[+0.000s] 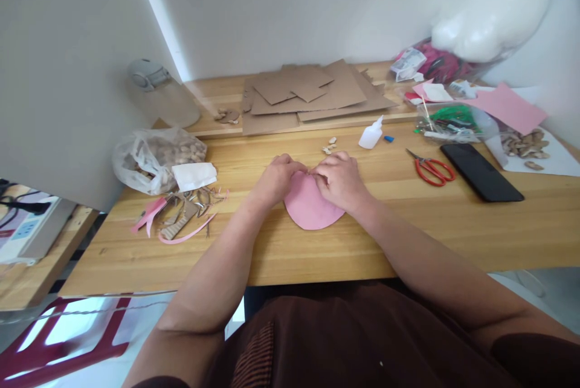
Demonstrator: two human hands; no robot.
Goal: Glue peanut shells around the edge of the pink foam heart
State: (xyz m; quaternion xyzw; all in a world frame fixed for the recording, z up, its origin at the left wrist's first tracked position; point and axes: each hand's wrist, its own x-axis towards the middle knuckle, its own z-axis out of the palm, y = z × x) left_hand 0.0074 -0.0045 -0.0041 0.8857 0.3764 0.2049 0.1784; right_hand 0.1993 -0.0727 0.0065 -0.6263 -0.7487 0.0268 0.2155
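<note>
At nine o'clock from the pink disc (312,210), a curved pink strip (181,241) lies among cardboard scraps (180,220), so the round outline seems cut. The disc, at the centre on the table (149,267), shows plain pink below a small tan piece (309,171) at twelve; work on its face looks barely begun. Loose shell pieces (329,147) lie between twelve and one.

Between ten and eleven, the left hand (284,175) curls its fingers at the disc's edge; at one, the right hand (338,177) bends thumb and forefinger close together. Their fingertips nearly meet; whether either grips the piece, I cannot tell.
</note>
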